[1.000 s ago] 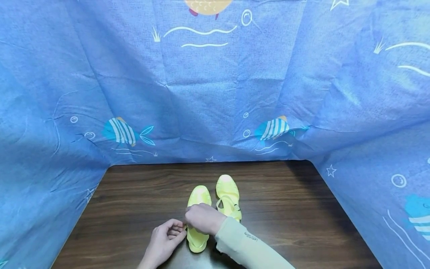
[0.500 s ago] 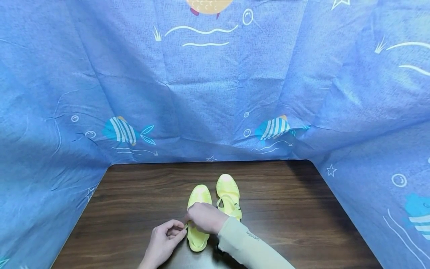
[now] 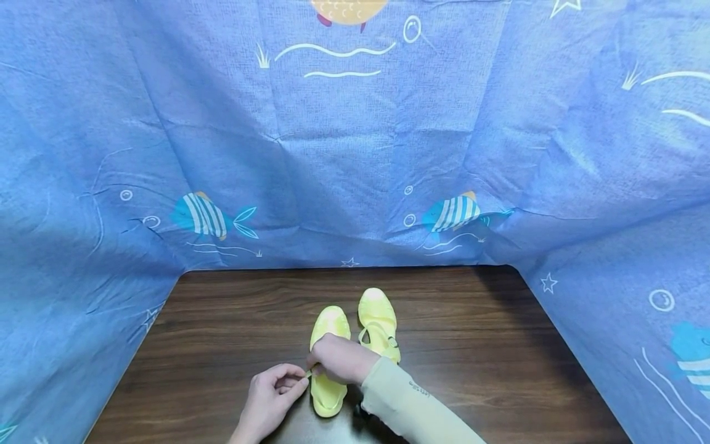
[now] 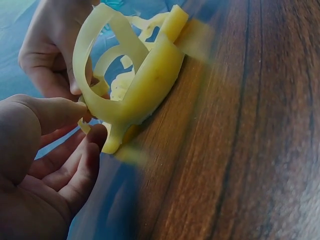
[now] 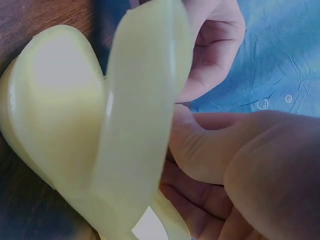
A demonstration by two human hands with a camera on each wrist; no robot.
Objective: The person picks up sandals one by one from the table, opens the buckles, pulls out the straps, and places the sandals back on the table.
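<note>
Two yellow jelly sandals lie side by side, toes pointing away. Both hands work at the outer left side of the left sandal point(image 3: 331, 320). My left hand point(image 3: 266, 398) pinches the thin tip of its ankle strap point(image 4: 84, 125) between thumb and fingers. My right hand point(image 3: 341, 359) reaches across the sandal and pinches the strap from the other side, close to the left fingertips. In the right wrist view the strap point(image 5: 140, 110) arches above the footbed; the fastening between the fingers is mostly hidden. The right sandal point(image 3: 375, 306) rests untouched, partly covered by the right forearm.
The sandals stand on a dark wood-grain table point(image 3: 233, 320). A blue cloth point(image 3: 338, 166) printed with fish and stars hangs behind the table and along both sides. The right sleeve point(image 3: 416, 401) crosses the table's front right part.
A short piece of yellow strap now shows between the two hands. The right hand has shifted slightly; the left hand and both sandals stay nearly in place.
</note>
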